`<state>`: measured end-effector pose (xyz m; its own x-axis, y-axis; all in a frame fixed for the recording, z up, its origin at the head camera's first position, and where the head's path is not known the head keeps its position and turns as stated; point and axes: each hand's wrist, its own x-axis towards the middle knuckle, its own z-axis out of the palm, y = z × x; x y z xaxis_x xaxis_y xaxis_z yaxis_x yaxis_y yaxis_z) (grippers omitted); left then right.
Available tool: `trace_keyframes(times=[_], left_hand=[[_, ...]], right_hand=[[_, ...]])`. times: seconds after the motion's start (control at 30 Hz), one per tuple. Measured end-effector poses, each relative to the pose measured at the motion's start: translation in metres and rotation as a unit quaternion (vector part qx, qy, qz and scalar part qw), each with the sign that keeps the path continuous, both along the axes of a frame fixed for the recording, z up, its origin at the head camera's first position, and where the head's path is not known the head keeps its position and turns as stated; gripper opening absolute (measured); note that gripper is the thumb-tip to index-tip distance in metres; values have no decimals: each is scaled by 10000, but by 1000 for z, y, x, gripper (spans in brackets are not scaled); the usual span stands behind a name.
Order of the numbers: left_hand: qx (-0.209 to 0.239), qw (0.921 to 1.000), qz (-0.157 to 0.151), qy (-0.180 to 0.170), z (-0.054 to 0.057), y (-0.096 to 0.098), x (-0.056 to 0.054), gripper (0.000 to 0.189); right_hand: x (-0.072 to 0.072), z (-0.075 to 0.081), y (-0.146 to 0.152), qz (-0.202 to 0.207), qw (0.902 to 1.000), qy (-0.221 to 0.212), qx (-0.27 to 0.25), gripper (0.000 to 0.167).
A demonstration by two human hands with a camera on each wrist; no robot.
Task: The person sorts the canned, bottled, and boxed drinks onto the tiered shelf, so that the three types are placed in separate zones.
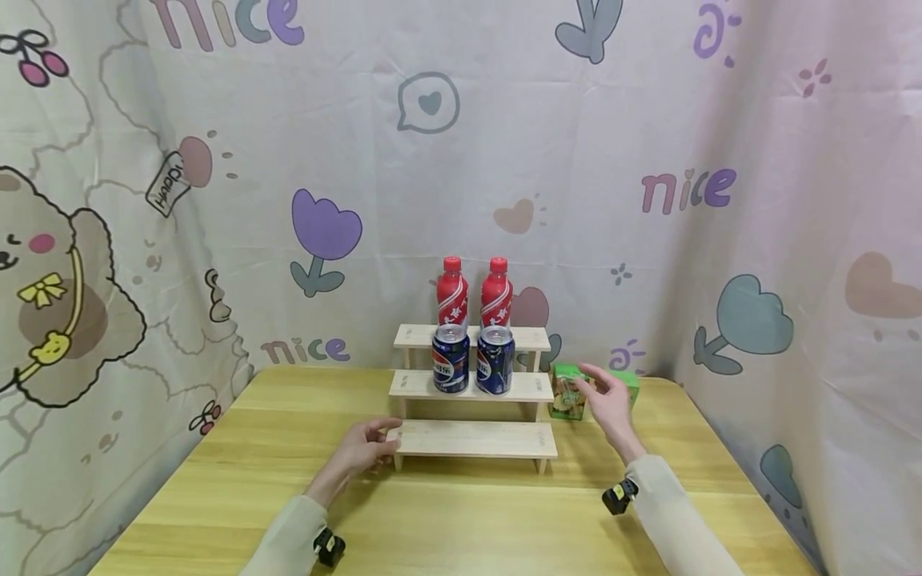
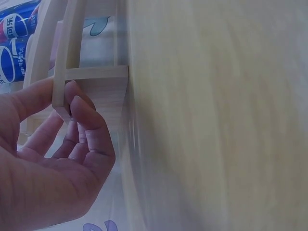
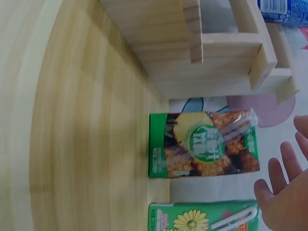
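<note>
A three-tier wooden step shelf [image 1: 475,440] stands on the table. My left hand [image 1: 363,448] pinches the left end of its lowest board, thumb and fingers on opposite faces in the left wrist view. To the right of the shelf, my right hand [image 1: 611,404] is held up with fingers extended, holding nothing. Nearest to it are two green drink cartons: one with pineapple pictures [image 3: 207,144] and one with a yellow flower [image 3: 192,220]. In the head view the right hand partly covers them; the right wrist view shows the fingers apart from the pineapple carton.
Two blue cola cans [image 1: 450,364] stand on the middle board. Two red bottles [image 1: 497,296] with red caps are on the top board, partly hidden by the cans. Behind the wooden table [image 1: 461,520] hangs a printed curtain [image 1: 461,184], which also flanks both sides.
</note>
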<state>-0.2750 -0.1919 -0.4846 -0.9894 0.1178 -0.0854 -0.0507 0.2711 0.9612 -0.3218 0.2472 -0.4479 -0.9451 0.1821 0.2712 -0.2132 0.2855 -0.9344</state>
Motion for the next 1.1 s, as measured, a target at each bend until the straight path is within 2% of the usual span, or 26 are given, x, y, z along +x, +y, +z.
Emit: trace_keyframes(times=[0.37, 0.6, 0.83, 0.97, 1.1], left_hand=[[34, 10000, 38, -24, -3, 0, 1, 48], [29, 10000, 71, -54, -4, -1, 1, 48], [-30, 9999, 86, -72, -3, -1, -1, 48], [-21, 9999, 89, -76, -3, 0, -2, 47], [5, 9999, 109, -57, -4, 0, -3, 46]], right_hand=[[-2, -9, 5, 41, 9989, -286, 361, 45], [-12, -9, 1, 386, 9978, -411, 360, 56], [-20, -9, -3, 393, 9938, -731, 744, 73], [-22, -11, -4, 356, 9927, -835, 789, 73], [-24, -14, -3, 302, 9929, -754, 872, 69]])
